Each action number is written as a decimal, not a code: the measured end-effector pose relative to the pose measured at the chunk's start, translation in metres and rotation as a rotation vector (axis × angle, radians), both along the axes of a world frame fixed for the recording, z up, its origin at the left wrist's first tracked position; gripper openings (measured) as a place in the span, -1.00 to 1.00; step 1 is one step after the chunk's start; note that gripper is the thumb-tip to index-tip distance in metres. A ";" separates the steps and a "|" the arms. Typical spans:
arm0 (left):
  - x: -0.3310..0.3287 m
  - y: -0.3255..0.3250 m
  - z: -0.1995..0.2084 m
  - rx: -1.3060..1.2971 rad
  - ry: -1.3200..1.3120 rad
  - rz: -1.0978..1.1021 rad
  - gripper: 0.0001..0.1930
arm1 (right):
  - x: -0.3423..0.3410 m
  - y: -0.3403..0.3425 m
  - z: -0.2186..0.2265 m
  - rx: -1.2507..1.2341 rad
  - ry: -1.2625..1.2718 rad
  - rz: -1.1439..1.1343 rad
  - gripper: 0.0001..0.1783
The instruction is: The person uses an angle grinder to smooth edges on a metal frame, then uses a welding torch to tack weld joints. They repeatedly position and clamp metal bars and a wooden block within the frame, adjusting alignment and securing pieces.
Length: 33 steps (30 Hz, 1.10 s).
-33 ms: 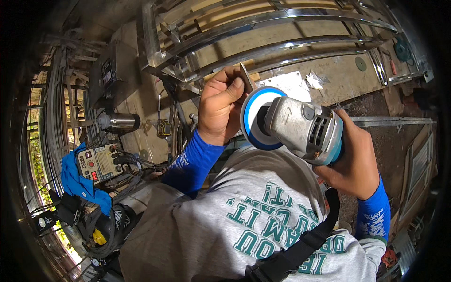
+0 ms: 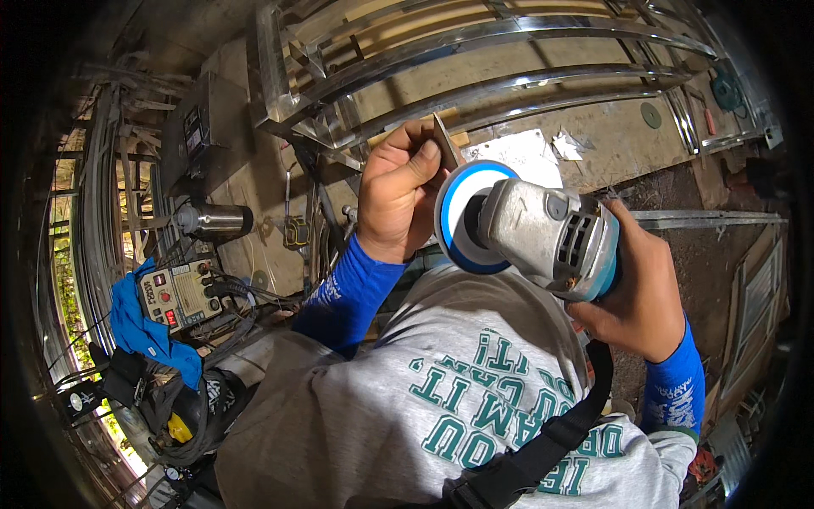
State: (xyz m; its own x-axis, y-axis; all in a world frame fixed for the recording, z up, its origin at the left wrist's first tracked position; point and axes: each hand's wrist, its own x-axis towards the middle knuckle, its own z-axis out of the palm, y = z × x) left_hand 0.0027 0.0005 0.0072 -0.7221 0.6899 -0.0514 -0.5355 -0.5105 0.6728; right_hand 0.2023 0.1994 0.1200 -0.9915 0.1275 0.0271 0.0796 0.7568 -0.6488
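Observation:
My right hand [image 2: 632,293] is wrapped round the body of an angle grinder [image 2: 543,233] with a silver gear head and a teal housing. Its round white disc [image 2: 476,216], ringed in blue, faces my left hand. Between the thumb and fingers of my left hand [image 2: 403,187] is a thin flat metal piece [image 2: 445,140], held on edge. The piece's lower end lies right by the disc's upper rim; whether the two touch I cannot tell. My left fingertips are partly hidden behind the metal piece and disc.
A shiny metal tube frame [image 2: 475,38] spans the far side. White paper [image 2: 517,153] lies beyond the grinder. At left are a steel tumbler [image 2: 216,220], a tape measure [image 2: 297,231], and a welding machine [image 2: 180,297] with cables and a blue cloth [image 2: 140,327]. A loose disc [image 2: 651,115] lies far right.

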 end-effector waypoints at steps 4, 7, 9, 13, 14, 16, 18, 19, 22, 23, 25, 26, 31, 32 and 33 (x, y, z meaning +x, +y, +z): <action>-0.005 0.004 -0.010 0.048 0.024 0.007 -0.82 | 0.001 0.004 0.001 0.005 -0.030 0.027 -0.13; -0.003 0.004 -0.008 0.027 0.022 0.002 -0.81 | 0.000 0.005 0.001 0.029 0.001 0.019 -0.12; -0.001 0.005 -0.003 -0.003 0.011 -0.001 -0.80 | -0.003 0.003 -0.001 0.029 0.026 -0.012 -0.12; 0.000 0.005 -0.003 -0.010 -0.001 0.008 -0.81 | -0.002 0.004 0.003 0.045 -0.017 0.017 -0.09; 0.000 0.006 -0.005 0.000 -0.005 0.015 -0.81 | 0.000 0.004 0.002 0.038 -0.026 0.013 -0.10; 0.001 0.006 -0.006 -0.001 0.021 0.020 -0.81 | 0.003 0.005 -0.001 0.023 -0.044 0.007 -0.10; -0.001 0.005 -0.010 -0.031 0.037 0.024 -0.81 | 0.003 0.005 0.001 0.023 -0.036 0.015 -0.10; 0.000 0.005 -0.010 -0.050 0.032 0.023 -0.81 | 0.002 0.004 0.001 0.024 -0.032 0.019 -0.10; 0.002 0.006 -0.005 -0.070 0.015 0.019 -0.81 | -0.002 0.005 0.000 0.037 -0.013 0.005 -0.09; 0.002 0.006 -0.005 -0.055 0.002 0.015 -0.81 | -0.001 0.005 -0.001 0.034 -0.012 0.002 -0.07; 0.001 0.005 -0.008 -0.013 0.003 0.001 -0.81 | 0.004 0.006 -0.005 0.026 -0.011 -0.003 -0.05; 0.000 0.005 -0.012 0.014 0.014 -0.009 -0.81 | 0.006 0.008 -0.005 0.018 -0.017 0.004 -0.04; 0.000 0.004 -0.012 0.025 0.017 -0.006 -0.82 | 0.006 0.008 -0.007 0.003 -0.042 -0.010 0.00; 0.001 0.005 -0.009 0.001 0.009 0.002 -0.82 | 0.004 0.008 -0.007 -0.011 -0.033 -0.023 -0.01; 0.001 0.005 -0.007 -0.022 0.001 0.010 -0.82 | 0.002 0.007 -0.007 -0.025 -0.025 -0.036 -0.02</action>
State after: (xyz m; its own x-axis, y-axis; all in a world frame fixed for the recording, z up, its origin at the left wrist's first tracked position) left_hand 0.0041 0.0058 -0.0003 -0.7291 0.6812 -0.0660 -0.5297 -0.5007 0.6847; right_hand 0.2048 0.2068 0.1129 -0.9866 0.1632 -0.0010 0.1225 0.7366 -0.6652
